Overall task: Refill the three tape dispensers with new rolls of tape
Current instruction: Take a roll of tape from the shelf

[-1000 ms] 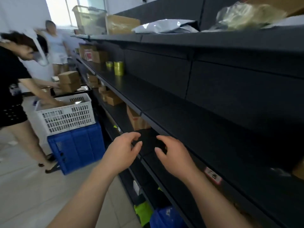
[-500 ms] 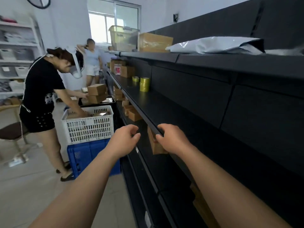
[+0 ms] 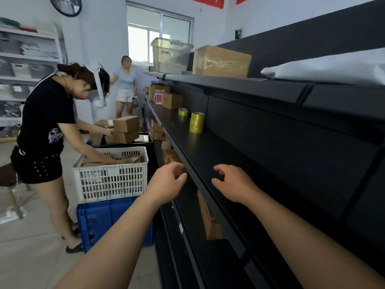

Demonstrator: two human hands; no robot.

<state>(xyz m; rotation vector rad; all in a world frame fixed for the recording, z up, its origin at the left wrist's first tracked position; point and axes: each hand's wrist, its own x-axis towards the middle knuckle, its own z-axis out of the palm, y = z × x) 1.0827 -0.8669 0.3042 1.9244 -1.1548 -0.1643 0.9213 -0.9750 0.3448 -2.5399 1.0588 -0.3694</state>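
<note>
Both hands out in front, at the front lip of the black shelf [image 3: 210,157].

Left hand [image 3: 167,183]: fingers loosely bent, thumb stretched forward, nothing held. Its fingertips are right at the shelf's front edge; cannot tell whether they touch it.

Right hand [image 3: 234,184]: over the shelf board, just inside the edge. Fingers are half curled and spread, with the thumb apart from them. It grips nothing, and contact with the board is not clear.

The hands are near each other but not touching, with the shelf edge running between them.

Tape: a stack of yellow tape rolls [image 3: 197,122] stands upright farther along the same shelf, well apart from both hands. A single flatter yellow roll [image 3: 183,111] lies just beyond the stack.

At the far end of the shelf are cardboard boxes [image 3: 171,100]. On the board above the shelf are a clear plastic bin [image 3: 170,56] and a taped cardboard carton [image 3: 221,61].

In the aisle beside the shelf, a white slotted crate [image 3: 110,181] sits on a blue crate [image 3: 104,223]. A person in a black shirt [image 3: 44,113] bends over the white crate with a hand in it.
</note>
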